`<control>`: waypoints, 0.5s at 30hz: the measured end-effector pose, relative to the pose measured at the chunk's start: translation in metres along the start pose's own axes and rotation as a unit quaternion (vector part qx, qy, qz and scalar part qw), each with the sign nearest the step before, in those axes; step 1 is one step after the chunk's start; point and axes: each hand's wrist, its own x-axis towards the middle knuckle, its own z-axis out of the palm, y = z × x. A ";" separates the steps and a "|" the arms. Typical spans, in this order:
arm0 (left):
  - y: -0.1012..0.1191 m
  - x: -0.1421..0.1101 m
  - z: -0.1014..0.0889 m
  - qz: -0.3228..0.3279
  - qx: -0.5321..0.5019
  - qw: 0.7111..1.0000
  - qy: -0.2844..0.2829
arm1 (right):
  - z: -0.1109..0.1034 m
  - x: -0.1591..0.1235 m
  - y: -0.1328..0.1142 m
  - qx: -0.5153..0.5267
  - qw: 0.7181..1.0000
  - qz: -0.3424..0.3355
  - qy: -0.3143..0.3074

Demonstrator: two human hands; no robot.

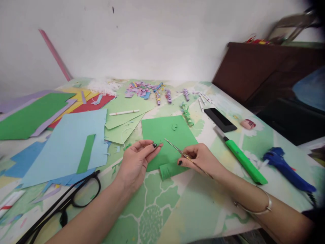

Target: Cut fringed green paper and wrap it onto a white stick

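My left hand [138,159] is closed in a pinch over the green sheet, with what looks like a tiny piece of green paper [161,141] at its fingertips, mostly hidden. In my right hand [200,157] is a thin pair of metal tweezers [175,147], its tip pointing toward the left fingertips but apart from them. Beneath both hands lies the green paper sheet [154,130]. A small green paper flower [174,127] rests on it. At the sheet's near edge sits a fringed green paper strip [166,171].
Right are a phone [220,119], a green box cutter [245,161] with its blade out, and a blue glue gun [286,169]. Left lie eyeglasses [86,193] and a light blue sheet [68,142]. Behind are decorated paper rolls [169,96] and paper scraps [139,89].
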 end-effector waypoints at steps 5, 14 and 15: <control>0.001 -0.002 -0.001 0.017 0.011 0.999 -0.038 | -0.034 0.009 0.014 -0.198 0.969 0.022 0.148; 0.005 -0.004 -0.005 0.010 0.024 0.994 -0.104 | -0.065 -0.002 0.045 -0.289 0.933 0.078 0.202; 0.004 -0.004 -0.006 0.009 0.026 0.994 -0.109 | -0.064 -0.003 0.046 -0.289 0.932 0.074 0.207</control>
